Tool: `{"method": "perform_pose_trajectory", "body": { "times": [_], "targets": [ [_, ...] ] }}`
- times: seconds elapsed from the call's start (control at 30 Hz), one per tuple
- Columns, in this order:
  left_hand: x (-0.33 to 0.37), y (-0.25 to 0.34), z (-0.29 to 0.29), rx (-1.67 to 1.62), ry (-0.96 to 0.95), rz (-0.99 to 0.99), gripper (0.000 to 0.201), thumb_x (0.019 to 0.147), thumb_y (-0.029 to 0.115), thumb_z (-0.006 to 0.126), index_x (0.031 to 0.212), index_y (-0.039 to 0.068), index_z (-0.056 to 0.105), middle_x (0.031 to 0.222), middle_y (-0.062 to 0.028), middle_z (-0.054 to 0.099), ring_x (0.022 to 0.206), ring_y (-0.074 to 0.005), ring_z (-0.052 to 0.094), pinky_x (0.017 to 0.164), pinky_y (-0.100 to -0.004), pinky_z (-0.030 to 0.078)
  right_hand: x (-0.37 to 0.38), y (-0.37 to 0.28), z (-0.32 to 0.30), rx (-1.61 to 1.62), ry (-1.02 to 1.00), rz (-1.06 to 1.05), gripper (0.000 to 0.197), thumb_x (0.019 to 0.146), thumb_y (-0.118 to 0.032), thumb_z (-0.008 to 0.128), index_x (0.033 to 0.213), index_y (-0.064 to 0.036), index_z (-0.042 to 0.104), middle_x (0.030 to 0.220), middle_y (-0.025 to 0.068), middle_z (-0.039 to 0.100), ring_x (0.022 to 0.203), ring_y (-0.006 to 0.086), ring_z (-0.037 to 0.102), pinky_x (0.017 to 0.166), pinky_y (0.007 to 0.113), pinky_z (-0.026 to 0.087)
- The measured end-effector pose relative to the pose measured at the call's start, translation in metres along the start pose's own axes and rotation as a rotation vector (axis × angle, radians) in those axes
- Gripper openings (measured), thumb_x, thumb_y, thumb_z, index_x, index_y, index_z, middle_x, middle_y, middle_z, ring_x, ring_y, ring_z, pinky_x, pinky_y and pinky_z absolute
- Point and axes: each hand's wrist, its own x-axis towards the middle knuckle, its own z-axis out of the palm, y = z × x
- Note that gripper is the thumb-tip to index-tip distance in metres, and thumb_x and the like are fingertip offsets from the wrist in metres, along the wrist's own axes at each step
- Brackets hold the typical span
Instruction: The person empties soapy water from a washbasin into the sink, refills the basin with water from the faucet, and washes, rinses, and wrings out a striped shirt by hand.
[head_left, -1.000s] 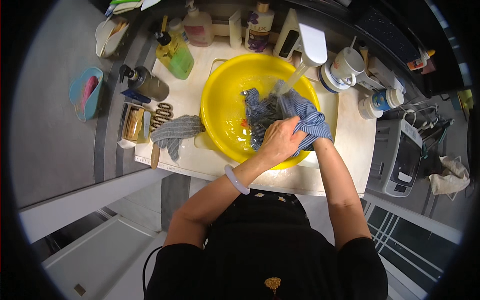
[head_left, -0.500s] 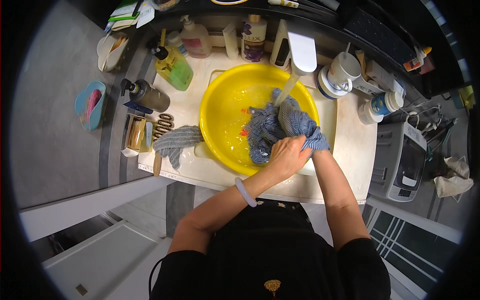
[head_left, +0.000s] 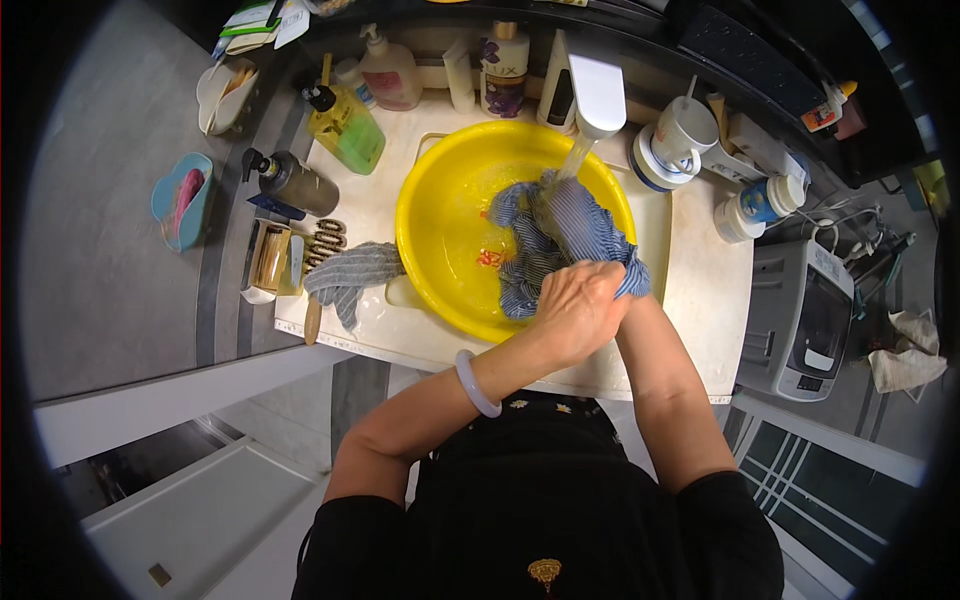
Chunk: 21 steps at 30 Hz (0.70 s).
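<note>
near the middle of the frame, a blue and white striped cloth [head_left: 590, 225] lies bunched in a yellow basin [head_left: 435, 240], in the basin's right half. its long axis slants: one end points to the upper left, under the tap [head_left: 598, 95], and the other points to the lower right, up over the basin's near right rim. a looser fold hangs down toward the basin's lower edge. water [head_left: 574, 162] runs from the tap onto the upper part of the cloth.

the left hand [head_left: 578, 310], back upward, has its fingers curled tight around a gathered bit of the cloth at the lower right of the basin. the right hand is hidden behind the left hand and the cloth, so i cannot tell how its fingers stand or what they grip; only the right forearm [head_left: 668, 370] shows, rising from below. a pale bracelet [head_left: 478, 385] sits on the left wrist.

the basin stands on a white bench [head_left: 700, 310]. left of it a grey rag [head_left: 352, 275] drapes across the bench, over a wooden handle [head_left: 313, 322]. a green bottle [head_left: 350, 138] and a dark bottle [head_left: 305, 188] are at the upper left; a white mug [head_left: 686, 133] is at the upper right, near the tap.
</note>
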Motion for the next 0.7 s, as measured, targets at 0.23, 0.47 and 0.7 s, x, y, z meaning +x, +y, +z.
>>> {"method": "perform_pose_trajectory", "body": {
  "times": [0.23,0.47,0.7],
  "targets": [
    [0.026,-0.018,-0.023,0.097,0.323,0.163,0.024,0.071,0.018,0.07,0.084,0.001,0.057,0.084,-0.0197,0.061,0.073,-0.0365,0.058,0.07,-0.0434,0.047,-0.019,0.028,-0.017,-0.292,-0.086,0.031,0.028,0.084,-0.023,0.059,0.101,-0.0017,0.063,0.099,0.0155,0.063,0.092,0.0276,0.061,0.079,0.033,0.048],
    [-0.01,-0.106,0.031,-0.216,0.015,-0.356,0.031,0.084,0.03,0.057,0.091,0.0,0.054,0.083,-0.0262,0.061,0.078,-0.046,0.057,0.071,-0.0499,0.045,-0.052,0.034,-0.031,-0.191,-0.075,0.165,0.027,0.084,-0.024,0.058,0.097,-0.0012,0.064,0.097,0.0133,0.062,0.088,0.0275,0.058,0.079,0.034,0.047],
    [0.019,-0.065,0.006,-0.167,0.086,-0.089,0.023,0.082,0.022,0.06,0.086,0.0,0.053,0.081,-0.0233,0.06,0.079,-0.0426,0.058,0.068,-0.0475,0.045,-0.057,0.038,-0.031,-0.27,-0.034,0.279,0.02,0.087,-0.019,0.056,0.095,-0.0029,0.064,0.087,0.0065,0.062,0.079,0.022,0.058,0.076,0.03,0.048]
  ]
}}
